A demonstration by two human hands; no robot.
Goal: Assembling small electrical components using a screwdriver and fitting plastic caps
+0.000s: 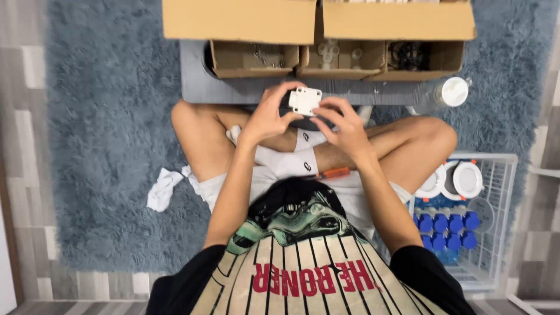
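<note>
seen from above, sitting cross-legged on a shaggy blue-grey rug [111, 116]. small white square part [305, 100] held up over the crossed ankles, between both hands. left hand [269, 115] curled around the part's left edge, fingertips over its top and side, gripping it. right hand [345, 125] just right of and below the part, fingers bent, thumb and fingertips touching its lower right corner. directly ahead, very near the knuckles, a low grey table [233, 90] carrying three small open cardboard boxes [254, 58] of little parts, with larger box flaps above. clear bottle with white cap [454, 91] at the table's right end. orange-handled screwdriver [333, 173] lying on the lap below the hands. white wire basket [496, 192] beside the right knee, holding round white fittings and blue caps. crumpled white cloth [163, 188] by the left thigh. open rug to the far left; tight room ahead and right.
</note>
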